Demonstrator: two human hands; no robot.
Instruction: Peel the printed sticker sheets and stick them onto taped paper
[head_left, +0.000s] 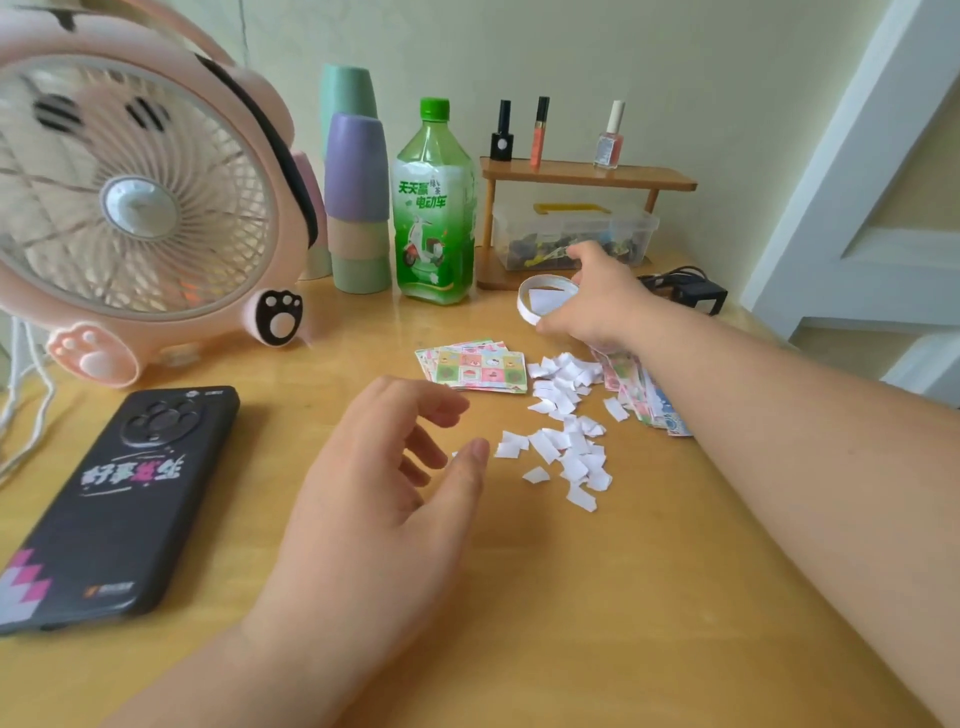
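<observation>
Head | fan (135, 208), phone (114, 499) left | bottle (435, 208), cups (357, 208) rear | scraps (566, 431) beside sticker sheets (480, 369)

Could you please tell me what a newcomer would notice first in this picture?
The big pink fan at the far left dominates. Mid-table, a scatter of white paper scraps lies beside colourful sticker sheets. Just behind them the right hand grips a white tape roll, while the left hand hovers open in front.

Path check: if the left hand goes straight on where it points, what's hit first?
Probably the sticker sheet stack, just ahead of the left hand; the hand's height above it is unclear.
</observation>
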